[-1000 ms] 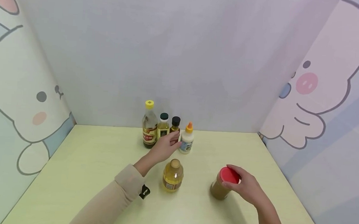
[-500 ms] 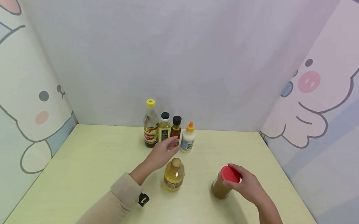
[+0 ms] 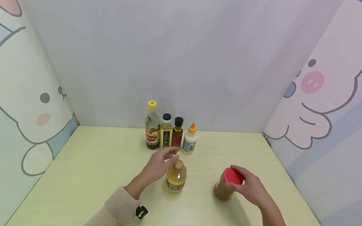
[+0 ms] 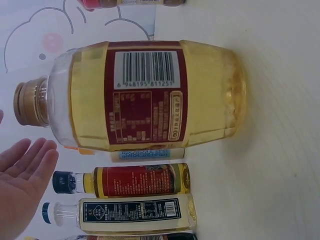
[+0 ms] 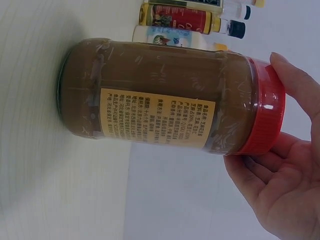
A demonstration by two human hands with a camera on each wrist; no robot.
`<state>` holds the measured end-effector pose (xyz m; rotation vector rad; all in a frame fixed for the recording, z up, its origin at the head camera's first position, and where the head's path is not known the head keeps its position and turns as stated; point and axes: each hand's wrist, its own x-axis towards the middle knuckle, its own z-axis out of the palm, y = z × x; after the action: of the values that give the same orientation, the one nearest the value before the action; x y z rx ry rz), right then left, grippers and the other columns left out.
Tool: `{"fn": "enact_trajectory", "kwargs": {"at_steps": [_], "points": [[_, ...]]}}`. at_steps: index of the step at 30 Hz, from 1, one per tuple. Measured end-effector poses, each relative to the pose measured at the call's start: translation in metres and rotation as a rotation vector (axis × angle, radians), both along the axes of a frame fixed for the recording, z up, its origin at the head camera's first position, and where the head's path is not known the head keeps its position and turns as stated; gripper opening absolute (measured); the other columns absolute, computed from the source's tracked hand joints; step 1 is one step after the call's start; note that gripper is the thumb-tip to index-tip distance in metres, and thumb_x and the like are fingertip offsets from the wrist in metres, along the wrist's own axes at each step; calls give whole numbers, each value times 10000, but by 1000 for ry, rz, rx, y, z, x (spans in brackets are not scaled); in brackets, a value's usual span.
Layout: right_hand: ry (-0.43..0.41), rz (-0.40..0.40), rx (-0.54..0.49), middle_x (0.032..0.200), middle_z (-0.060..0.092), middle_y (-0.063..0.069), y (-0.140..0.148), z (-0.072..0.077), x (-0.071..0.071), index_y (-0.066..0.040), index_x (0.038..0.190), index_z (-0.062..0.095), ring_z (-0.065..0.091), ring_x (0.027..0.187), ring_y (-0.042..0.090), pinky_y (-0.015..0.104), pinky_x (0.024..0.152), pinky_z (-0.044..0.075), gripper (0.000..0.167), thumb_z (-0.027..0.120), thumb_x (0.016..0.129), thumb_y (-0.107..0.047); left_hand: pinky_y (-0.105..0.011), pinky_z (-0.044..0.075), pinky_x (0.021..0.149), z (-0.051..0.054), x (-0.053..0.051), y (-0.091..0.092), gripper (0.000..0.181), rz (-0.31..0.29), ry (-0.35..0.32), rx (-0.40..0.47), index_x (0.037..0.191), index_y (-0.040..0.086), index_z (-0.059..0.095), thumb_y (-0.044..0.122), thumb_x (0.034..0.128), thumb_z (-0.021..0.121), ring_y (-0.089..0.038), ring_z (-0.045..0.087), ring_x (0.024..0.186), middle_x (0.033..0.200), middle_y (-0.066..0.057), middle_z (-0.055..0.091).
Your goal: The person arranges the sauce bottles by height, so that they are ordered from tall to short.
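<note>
My right hand grips the red lid of a jar of brown paste, thumb on one side and fingers on the other. The jar stands on the table at the right in the head view. My left hand has its fingers extended beside the gold cap of a yellow oil bottle. In the left wrist view the fingers show apart from that bottle, with nothing held. The oil bottle stands upright, its barcode label facing the left wrist camera.
Along the back stand a yellow-capped dark sauce bottle, a green-capped oil bottle, a black-capped red-label bottle and a white squeeze bottle with an orange tip. Walls enclose the pale table behind and at both sides.
My left hand has drawn back from the red-label bottle, toward me and slightly left, to beside the oil bottle's cap. My right hand stays on the jar; the bottles stand as before.
</note>
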<state>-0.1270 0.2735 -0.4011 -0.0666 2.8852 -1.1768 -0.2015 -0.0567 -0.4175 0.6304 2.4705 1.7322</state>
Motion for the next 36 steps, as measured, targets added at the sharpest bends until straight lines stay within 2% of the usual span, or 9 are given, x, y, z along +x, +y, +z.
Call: {"fn": "enact_trajectory", "kwargs": {"at_steps": [5,12,20,28,36], "points": [[-5,-3,0,1230,578,187,-1,1,1,8,1351,532,567,1032,310,337,760,525,683,831,788,-236,-449,421,1012,-4,11,-2,489,-6,20,-29,1348,45,540,367,983,591,-284,526,1212,1325,-88,558],[-14,-9,3,1237,573,186,-1,1,1,4,1351,530,560,1043,318,335,757,527,680,830,789,-233,-426,432,1004,-8,19,-2,546,-19,41,-29,1334,67,548,380,910,692,-216,533,1181,1294,-55,575],[-22,-16,6,1244,568,191,0,1,2,3,1357,526,555,1054,325,346,762,531,685,830,791,-234,-423,456,970,-12,22,-1,559,-5,42,-55,1324,89,558,346,868,754,-186,555,1128,1209,14,591],[-15,-18,6,1244,572,192,0,0,2,6,1359,523,561,1050,318,343,768,528,688,830,792,-236,-489,463,944,-17,23,0,532,12,55,-99,1309,81,570,304,866,764,-198,559,1101,1200,0,593],[-10,-14,8,1253,570,192,-1,-1,2,-2,1358,529,562,1054,318,343,769,528,687,830,792,-249,-480,468,940,-18,23,0,488,29,102,-150,1267,74,601,277,858,774,-194,570,1082,1188,-11,607]]}}
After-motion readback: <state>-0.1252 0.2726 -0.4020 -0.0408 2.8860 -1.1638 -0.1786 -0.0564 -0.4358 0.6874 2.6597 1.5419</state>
